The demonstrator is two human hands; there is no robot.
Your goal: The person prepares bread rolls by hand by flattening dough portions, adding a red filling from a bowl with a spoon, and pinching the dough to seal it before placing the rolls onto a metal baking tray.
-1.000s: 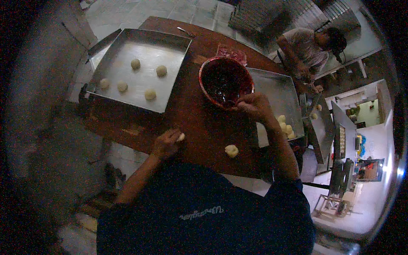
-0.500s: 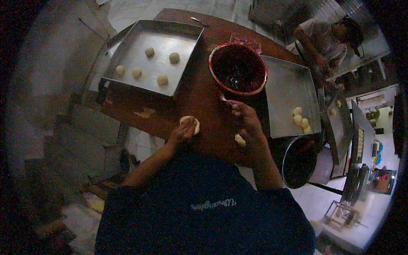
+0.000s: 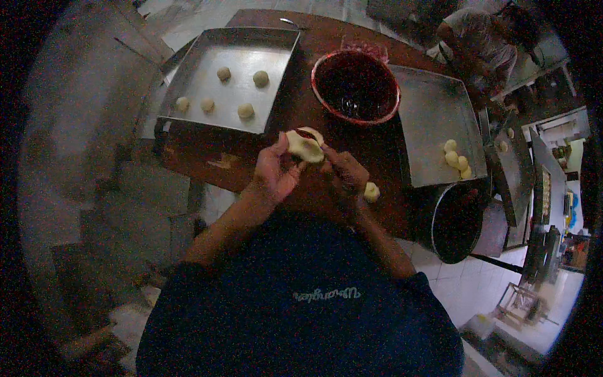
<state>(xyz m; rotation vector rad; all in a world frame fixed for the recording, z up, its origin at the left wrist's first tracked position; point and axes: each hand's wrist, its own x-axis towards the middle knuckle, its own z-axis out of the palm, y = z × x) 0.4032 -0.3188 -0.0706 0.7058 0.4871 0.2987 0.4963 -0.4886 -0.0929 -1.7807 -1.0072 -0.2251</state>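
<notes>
My left hand (image 3: 275, 168) holds a flattened piece of pale dough (image 3: 304, 152) up above the wooden table, with dark red filling showing at its top edge. My right hand (image 3: 347, 169) is closed at the right edge of that piece; what its fingers grip is hard to make out. A loose dough lump (image 3: 372, 192) lies beside my right wrist. Just beyond my hands stands a red-rimmed bowl (image 3: 388, 108) of dark, glossy filling. Metal trays (image 3: 171, 113) (image 3: 417, 135) sit on either side, the left with several dough balls (image 3: 245, 110), the right with several pale pieces (image 3: 451, 159).
The wooden table (image 3: 223, 169) has a small utensil (image 3: 290, 24) and a crumpled red bag (image 3: 367, 49) at its far side. A dark round container (image 3: 455, 220) is below the right tray. A co-worker (image 3: 483, 44) bends over another work surface at upper right.
My left hand has lifted the dough off the table and turned palm up. My right hand has moved from beside the bowl to the dough, where red filling now shows.
</notes>
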